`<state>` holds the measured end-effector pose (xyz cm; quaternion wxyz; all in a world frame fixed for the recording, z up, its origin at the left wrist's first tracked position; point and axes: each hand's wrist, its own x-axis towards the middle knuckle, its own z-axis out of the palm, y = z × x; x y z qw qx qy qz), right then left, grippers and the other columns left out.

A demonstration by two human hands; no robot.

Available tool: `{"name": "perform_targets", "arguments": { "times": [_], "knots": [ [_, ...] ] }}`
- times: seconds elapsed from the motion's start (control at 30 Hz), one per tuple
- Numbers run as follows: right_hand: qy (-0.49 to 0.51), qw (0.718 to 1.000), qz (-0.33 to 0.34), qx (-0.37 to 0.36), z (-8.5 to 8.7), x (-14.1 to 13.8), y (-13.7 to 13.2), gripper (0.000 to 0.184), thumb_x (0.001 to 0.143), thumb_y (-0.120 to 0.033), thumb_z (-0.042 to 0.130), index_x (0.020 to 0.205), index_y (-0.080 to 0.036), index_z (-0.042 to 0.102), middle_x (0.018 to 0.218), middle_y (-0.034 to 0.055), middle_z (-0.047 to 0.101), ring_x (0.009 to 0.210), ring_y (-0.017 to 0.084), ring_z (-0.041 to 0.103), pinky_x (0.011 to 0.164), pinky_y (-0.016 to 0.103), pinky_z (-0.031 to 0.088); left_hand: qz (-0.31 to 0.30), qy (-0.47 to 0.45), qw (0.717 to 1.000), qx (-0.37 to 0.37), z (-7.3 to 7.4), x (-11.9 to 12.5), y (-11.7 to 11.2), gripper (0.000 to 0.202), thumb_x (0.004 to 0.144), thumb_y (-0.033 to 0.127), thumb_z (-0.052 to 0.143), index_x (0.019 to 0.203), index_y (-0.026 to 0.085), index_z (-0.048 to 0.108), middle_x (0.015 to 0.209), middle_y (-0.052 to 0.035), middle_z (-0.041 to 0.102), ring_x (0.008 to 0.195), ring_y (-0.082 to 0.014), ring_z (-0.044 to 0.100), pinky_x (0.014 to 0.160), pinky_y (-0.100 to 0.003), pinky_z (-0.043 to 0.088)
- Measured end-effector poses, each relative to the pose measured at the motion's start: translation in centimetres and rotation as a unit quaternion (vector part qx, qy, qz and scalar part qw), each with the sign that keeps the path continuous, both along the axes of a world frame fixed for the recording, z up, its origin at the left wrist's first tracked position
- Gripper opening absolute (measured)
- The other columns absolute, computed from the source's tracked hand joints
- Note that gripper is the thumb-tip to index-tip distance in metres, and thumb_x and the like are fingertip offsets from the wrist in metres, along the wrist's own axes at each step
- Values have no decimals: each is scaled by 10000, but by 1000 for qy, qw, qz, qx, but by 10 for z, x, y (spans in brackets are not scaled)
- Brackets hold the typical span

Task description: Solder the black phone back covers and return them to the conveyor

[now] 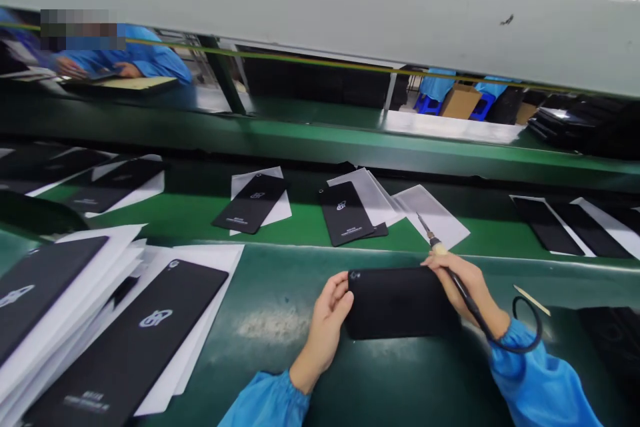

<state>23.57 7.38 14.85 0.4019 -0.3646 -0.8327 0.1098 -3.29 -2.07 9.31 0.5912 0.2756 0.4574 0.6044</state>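
Note:
A plain black tablet back cover (400, 303) is held over the green bench, its camera hole at the upper left corner. My left hand (327, 320) grips its left edge, thumb on the near face and fingers behind. In my right hand (463, 280) is a soldering iron (436, 243) with a thin metal tip pointing up and away. Its black cord loops over my right wrist. The fingers of that hand also rest at the cover's upper right corner. To the left, a logo-printed back cover (155, 320) lies on white sheets.
A stack of covers with white sheets (75, 320) fills the left. On the green belt (310, 220) beyond lie more covers (345, 213) and papers (435, 213). A thin wooden stick (533, 300) lies right. Across the line, a person in blue sleeves (150, 57) sits working.

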Motion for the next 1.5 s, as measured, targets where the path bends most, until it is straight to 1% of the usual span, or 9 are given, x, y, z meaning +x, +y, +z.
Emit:
{"name": "perform_targets", "arguments": {
  "times": [0.13, 0.2, 0.27, 0.37, 0.43, 0.53, 0.6, 0.73, 1.5],
  "knots": [
    [35, 999, -29, 19, -1, -15, -13, 201, 916, -221, 611, 1091, -251, 704, 972, 57, 760, 913, 246, 723, 850, 399, 586, -25, -18, 999, -31, -1, 3, 0, 340, 774, 376, 762, 1029, 187, 640, 876, -59, 784, 758, -213, 728, 674, -283, 525],
    [79, 996, -31, -37, -1, -19, -23, 265, 931, -247, 591, 1184, -251, 671, 873, 40, 757, 770, 216, 726, 751, 371, 603, -23, -19, 999, -31, 0, 4, 0, 313, 779, 349, 753, 1024, 194, 635, 857, -44, 780, 718, -194, 719, 655, -269, 512],
    [148, 980, -22, -132, -2, -25, -36, 318, 950, -262, 567, 1266, -247, 604, 810, 22, 746, 631, 183, 702, 641, 339, 601, -25, -19, 999, -29, 1, 5, 0, 287, 776, 316, 750, 1005, 200, 623, 851, -35, 777, 716, -186, 716, 669, -267, 512],
    [235, 945, 5, -229, -9, -35, -55, 261, 959, -258, 571, 1217, -245, 606, 768, 16, 739, 529, 166, 673, 518, 305, 575, -27, -25, 999, -29, 4, 6, 0, 259, 765, 267, 747, 968, 205, 599, 846, -23, 771, 728, -178, 715, 705, -270, 521],
    [228, 948, 25, -220, -16, -40, -63, 186, 951, -252, 589, 1117, -249, 673, 715, 11, 732, 519, 171, 671, 510, 305, 573, -26, -26, 999, -30, 5, 6, -1, 242, 767, 246, 738, 950, 204, 586, 837, -17, 766, 715, -169, 710, 700, -261, 520],
    [170, 973, 44, -149, -21, -45, -66, 159, 900, -230, 658, 1028, -272, 741, 747, 22, 747, 679, 215, 722, 653, 355, 608, -21, -25, 999, -29, 5, 6, -1, 228, 776, 228, 725, 941, 200, 571, 812, -12, 760, 688, -156, 702, 667, -243, 512],
    [150, 977, 75, -132, -19, -49, -65, 221, 873, -173, 674, 1048, -286, 746, 858, 36, 760, 804, 235, 730, 722, 372, 607, -19, -28, 999, -28, 4, 6, -1, 228, 781, 221, 723, 945, 199, 566, 802, -12, 759, 678, -153, 700, 656, -240, 511],
    [136, 973, 123, -139, -11, -58, -64, 300, 861, -89, 651, 1081, -272, 740, 939, 56, 750, 847, 226, 723, 705, 349, 607, -22, -33, 999, -27, 1, 6, -1, 242, 783, 223, 729, 959, 199, 564, 809, -19, 762, 677, -165, 706, 656, -254, 518],
    [116, 971, 134, -160, -18, -63, -61, 221, 896, -112, 624, 1044, -214, 752, 990, 78, 733, 909, 202, 717, 786, 302, 602, -15, -11, 1000, -21, -1, 5, -1, 256, 782, 234, 732, 960, 182, 555, 776, -19, 740, 640, -129, 661, 609, -215, 492]
  ]
}}
